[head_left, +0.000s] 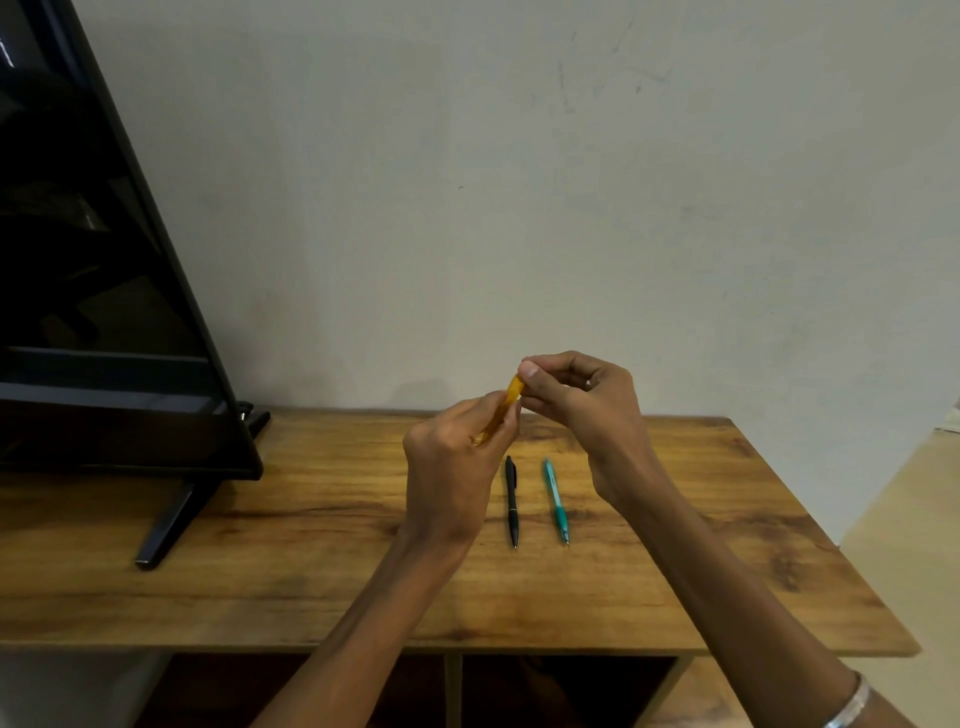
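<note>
Both hands are raised above the wooden table (311, 571) and hold a yellow pen (508, 402) between them. My left hand (452, 467) grips the pen's lower part, most of which is hidden in the fist. My right hand (582, 400) pinches the pen's upper end between thumb and fingertips. Below the hands, a black pen (512, 501) and a teal pen (556, 501) lie side by side on the table, tips toward me.
A black flat screen (104, 312) stands on the table's left part, one foot (171, 519) reaching toward the front edge. A pale wall rises right behind the table. Open shelf compartments (561, 691) lie under the tabletop. The right table edge borders a light floor.
</note>
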